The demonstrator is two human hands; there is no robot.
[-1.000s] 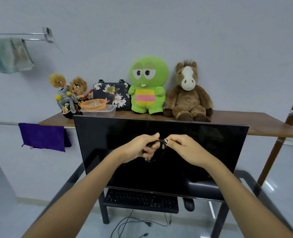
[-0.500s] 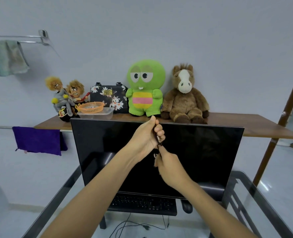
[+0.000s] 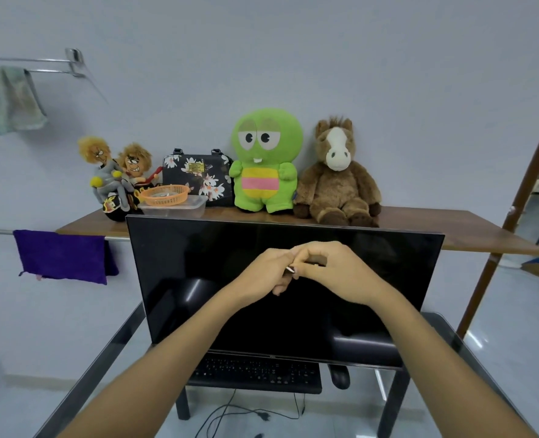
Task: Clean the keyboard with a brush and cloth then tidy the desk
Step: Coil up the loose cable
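My left hand and my right hand meet in front of the black monitor, fingertips pinched together. Between them is a small thin dark item with a shiny metal tip; most of it is hidden by the fingers and I cannot tell what it is. The black keyboard lies on a lower shelf under the glass desk, below the monitor, with a black mouse at its right. A purple cloth hangs on a rail at the left. No brush is visible.
Behind the monitor, a wooden shelf carries a green plush, a brown horse plush, a floral bag, two dolls and an orange basket on a clear box. A greenish towel hangs upper left. Cables lie on the floor.
The hands were stacked, left above right, half a second ago. Now they sit side by side and lower against the screen, still pinching the small item.
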